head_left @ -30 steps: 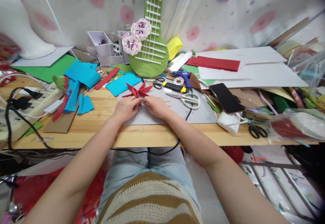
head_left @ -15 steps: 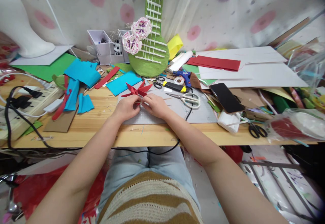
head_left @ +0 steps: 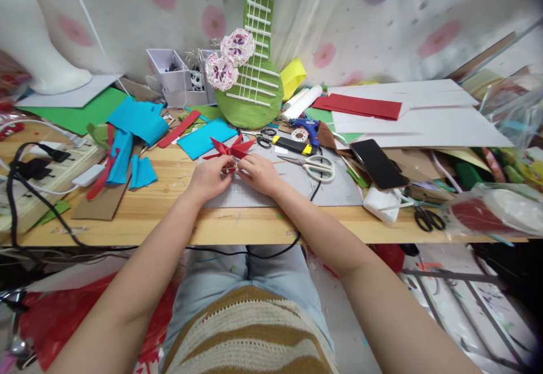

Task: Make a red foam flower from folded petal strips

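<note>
Head view, looking down over a cluttered craft table (head_left: 169,224) of pale wood. Both bare forearms reach forward and meet at the middle. The left hand (head_left: 211,177) and the right hand (head_left: 259,173) are curled close together, fingertips pinched on the near edge of a red paper star (head_left: 231,149), a spiky folded shape with several points fanning away from the person. The star rests on a grey cutting mat (head_left: 292,184), just beyond the knuckles; its lower part is hidden by the fingers.

Beside the right hand lie white-handled scissors (head_left: 313,165), near a yellow and black utility knife (head_left: 292,145) and a blue glue gun (head_left: 306,125). Further right are a black phone (head_left: 378,163), red paper sheets (head_left: 360,106) and large white sheets (head_left: 424,119). To the left are blue crepe paper pieces (head_left: 138,120), green paper and a power strip (head_left: 46,176) with black cables. At the back stands a green paper guitar (head_left: 252,88) with two pink paper flowers (head_left: 229,60), next to a white organiser box (head_left: 173,77).

As a judgement, the step in hand looks like shaping or pressing a fold at the base of the star, with both hands steadying it. The next move would seem to call for a firm, small pinch that keeps the finished points uncrushed, and for turning the piece on the mat to reach another point.
</note>
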Tool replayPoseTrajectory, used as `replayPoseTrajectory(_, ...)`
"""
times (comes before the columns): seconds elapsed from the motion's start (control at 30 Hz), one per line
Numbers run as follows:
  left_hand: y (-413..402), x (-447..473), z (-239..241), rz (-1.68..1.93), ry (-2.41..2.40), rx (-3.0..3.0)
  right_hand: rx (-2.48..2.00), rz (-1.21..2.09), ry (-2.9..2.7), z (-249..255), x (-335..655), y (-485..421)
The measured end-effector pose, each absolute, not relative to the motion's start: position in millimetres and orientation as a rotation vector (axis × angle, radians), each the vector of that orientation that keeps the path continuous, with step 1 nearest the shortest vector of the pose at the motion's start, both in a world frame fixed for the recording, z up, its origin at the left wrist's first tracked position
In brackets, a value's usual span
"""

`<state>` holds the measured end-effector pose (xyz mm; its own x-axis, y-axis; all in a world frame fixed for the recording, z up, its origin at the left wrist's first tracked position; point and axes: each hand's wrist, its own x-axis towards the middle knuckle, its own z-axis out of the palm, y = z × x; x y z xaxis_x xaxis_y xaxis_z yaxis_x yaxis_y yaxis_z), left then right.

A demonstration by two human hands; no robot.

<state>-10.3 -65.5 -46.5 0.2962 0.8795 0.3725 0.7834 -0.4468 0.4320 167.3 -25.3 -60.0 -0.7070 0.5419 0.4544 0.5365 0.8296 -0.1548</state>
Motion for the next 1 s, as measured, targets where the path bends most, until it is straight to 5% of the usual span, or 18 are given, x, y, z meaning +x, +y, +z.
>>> replayPoseTrajectory(1.0,-64.2,-11.8,-46.8,0.813,1.562,2.621,-0.742,-0.051,-2.482,-62.7,167.9,-23.0)
